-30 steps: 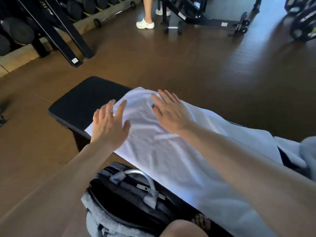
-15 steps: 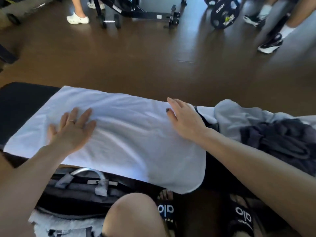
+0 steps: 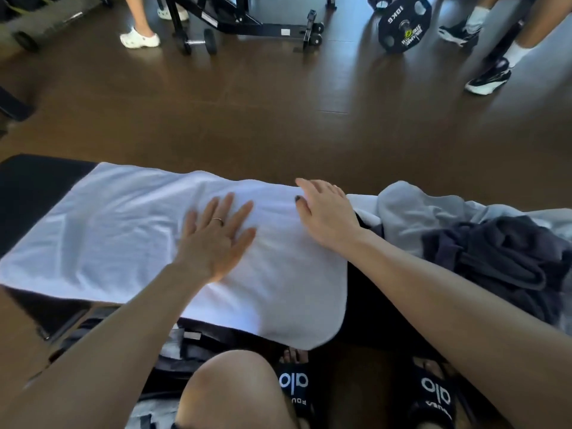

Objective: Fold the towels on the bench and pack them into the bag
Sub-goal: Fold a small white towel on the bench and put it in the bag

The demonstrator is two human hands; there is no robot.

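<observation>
From the head view, a white towel (image 3: 123,230) lies spread along the black padded surface (image 3: 28,187), its near right corner hanging over the front edge. The left hand (image 3: 216,239) rests flat on the towel's middle, fingers straight and spread, a thin ring on one finger; its grip is wide and holds nothing. The right hand (image 3: 325,209) lies flat on the towel's far right edge, fingers straight, grip likewise wide. Just right of the towel sit a crumpled light grey towel (image 3: 418,209) and a dark navy towel (image 3: 501,261), touching each other. The dark bag (image 3: 192,339) stands on the floor below the front edge, partly hidden by the left forearm. The person's black slides (image 3: 294,382) read "alo". On the brown floor beyond, a weight plate (image 3: 404,24) reads "10KG".
</observation>
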